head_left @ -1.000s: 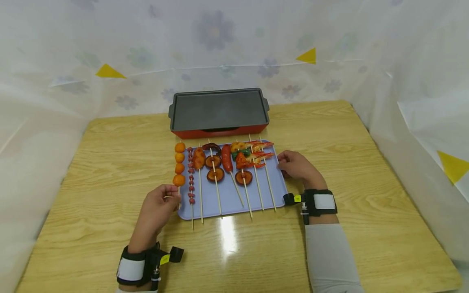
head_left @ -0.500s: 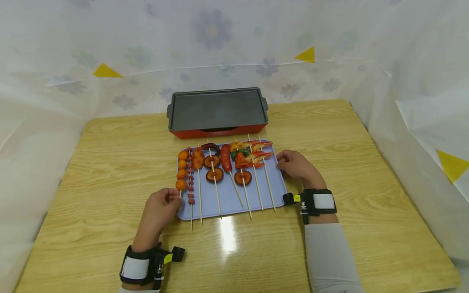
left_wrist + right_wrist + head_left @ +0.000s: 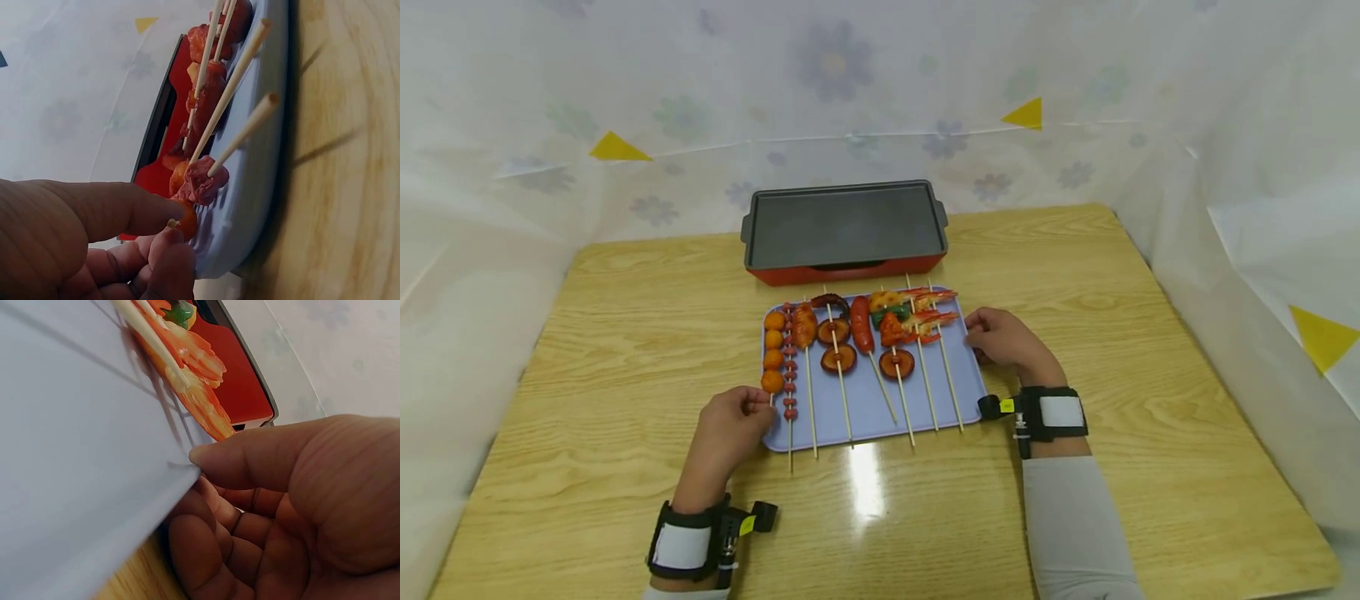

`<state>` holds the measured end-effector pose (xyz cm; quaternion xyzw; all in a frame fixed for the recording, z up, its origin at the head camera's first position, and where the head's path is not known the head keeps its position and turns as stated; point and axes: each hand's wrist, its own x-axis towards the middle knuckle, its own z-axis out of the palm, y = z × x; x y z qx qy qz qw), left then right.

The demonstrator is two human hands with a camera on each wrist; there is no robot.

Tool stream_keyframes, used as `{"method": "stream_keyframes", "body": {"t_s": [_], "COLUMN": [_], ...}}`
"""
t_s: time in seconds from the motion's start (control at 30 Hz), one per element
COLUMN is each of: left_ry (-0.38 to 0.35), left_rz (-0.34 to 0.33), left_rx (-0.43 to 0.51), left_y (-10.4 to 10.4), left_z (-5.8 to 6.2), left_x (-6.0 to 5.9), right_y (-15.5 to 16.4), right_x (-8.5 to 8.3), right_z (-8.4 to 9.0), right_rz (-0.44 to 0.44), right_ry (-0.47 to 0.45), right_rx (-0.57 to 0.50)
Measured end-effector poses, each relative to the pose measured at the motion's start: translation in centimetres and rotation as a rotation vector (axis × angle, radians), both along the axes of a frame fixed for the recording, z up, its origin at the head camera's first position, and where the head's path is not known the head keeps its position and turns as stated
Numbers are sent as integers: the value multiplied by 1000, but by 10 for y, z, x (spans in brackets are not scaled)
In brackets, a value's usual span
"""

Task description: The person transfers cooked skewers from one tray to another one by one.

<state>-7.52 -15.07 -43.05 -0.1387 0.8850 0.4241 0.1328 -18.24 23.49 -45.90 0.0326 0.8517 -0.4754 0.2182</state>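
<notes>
Down comes the orange-ball skewer point(image 3: 772, 350) since a second ago, off the left rim and now lying flat on the lavender tray point(image 3: 865, 417), leftmost in the row. Left hand point(image 3: 726, 433) at the tray's near-left corner pinches that skewer's stick end between thumb and fingers. Right hand point(image 3: 1003, 340) grips the tray's right edge, thumb on top, fingers curled under. Beyond the tray sits the red-based griddle point(image 3: 844, 225).
</notes>
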Motion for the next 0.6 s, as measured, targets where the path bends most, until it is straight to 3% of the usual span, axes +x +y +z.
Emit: {"method": "stream_keyframes", "body": {"t_s": [0.4, 0.5, 0.6], "left_ry": [11, 53, 151], "left_rz": [-18, -10, -15], "left_rx": [-27, -65, -110], "left_y": [-2, -4, -4], "left_z": [1, 1, 1], "left_x": [-2, -2, -3], "right_y": [0, -2, -4], "right_x": [1, 3, 4], "right_z": [1, 1, 3], "right_rz": [0, 22, 60], "right_ry": [8, 33, 86], "right_rx": [-9, 9, 80]}}
